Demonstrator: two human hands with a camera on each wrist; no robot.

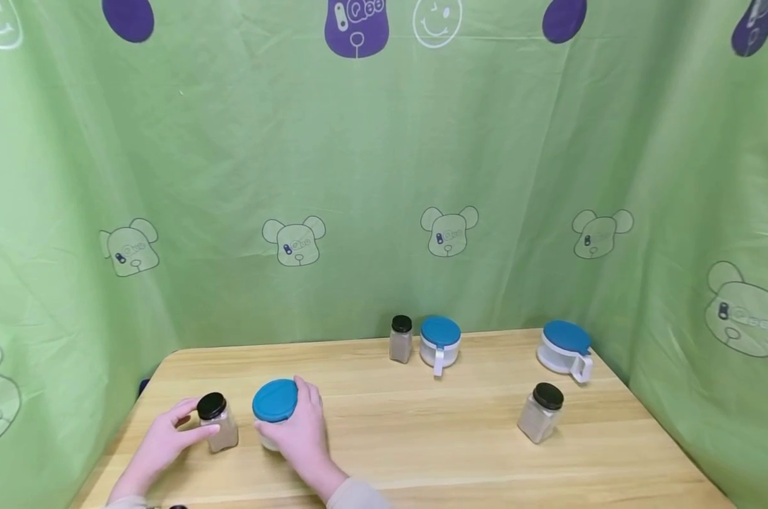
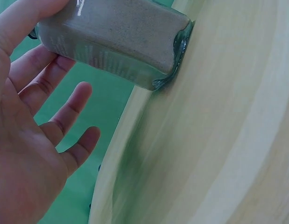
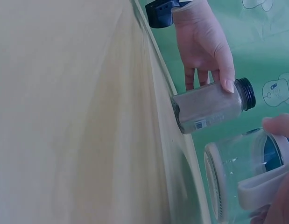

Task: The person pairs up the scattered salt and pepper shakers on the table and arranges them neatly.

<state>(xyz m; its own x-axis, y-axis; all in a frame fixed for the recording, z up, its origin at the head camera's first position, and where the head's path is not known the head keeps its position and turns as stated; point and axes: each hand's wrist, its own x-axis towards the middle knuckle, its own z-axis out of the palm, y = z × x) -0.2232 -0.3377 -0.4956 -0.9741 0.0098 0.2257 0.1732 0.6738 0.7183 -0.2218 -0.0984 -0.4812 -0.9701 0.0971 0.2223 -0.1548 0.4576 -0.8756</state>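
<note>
My left hand [image 1: 164, 440] pinches a square glass spice jar [image 1: 223, 433] with a black lid and grey-brown powder inside, thumb on one side and fingers on the other. In the left wrist view the jar [image 2: 116, 42] stands on the wood, while the lower fingers are spread away from it. Just right of it, my right hand [image 1: 309, 435] grips a round glass seasoning pot [image 1: 275, 401] with a blue lid. The right wrist view shows the pot's clear wall [image 3: 233, 156] and white handle [image 3: 261, 189], with fingers at its lid end. Both containers appear upright.
At the back of the wooden table [image 1: 422, 438] stand another black-lidded jar [image 1: 400, 343] and a blue-lidded pot [image 1: 439, 343]. Farther right are a third pot [image 1: 564, 346] and a third jar [image 1: 540, 416]. Green curtain [image 1: 371, 155] encloses the back and sides.
</note>
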